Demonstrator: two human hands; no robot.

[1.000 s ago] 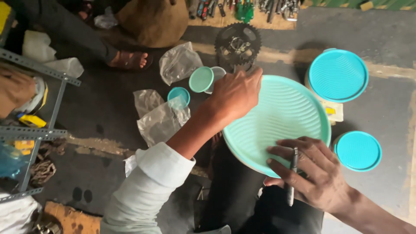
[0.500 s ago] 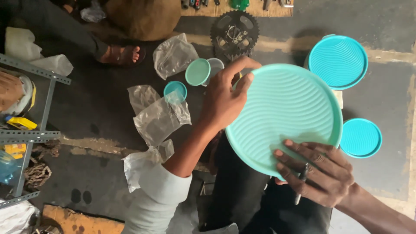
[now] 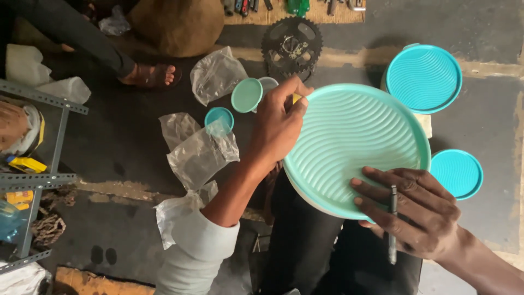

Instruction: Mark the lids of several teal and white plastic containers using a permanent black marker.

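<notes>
Mint ribbed lid [image 3: 357, 147] tilted, face up | left hand [image 3: 281, 123] pinches rim | right hand [image 3: 409, 210] grips edge, pen [image 3: 392, 224]

Dark concrete floor [image 3: 480, 109], two teal lids [image 3: 424, 78] on it, clear plastic bags [image 3: 203, 153], black sprocket [image 3: 291, 48], small teal cups [image 3: 246, 95]

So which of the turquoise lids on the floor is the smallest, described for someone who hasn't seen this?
Start at the big ribbed mint lid held by both hands. Left of the left hand lie crumpled clear bags. The smallest lid sits at their top edge: darker turquoise, smaller than the pale mint lid above.
</notes>
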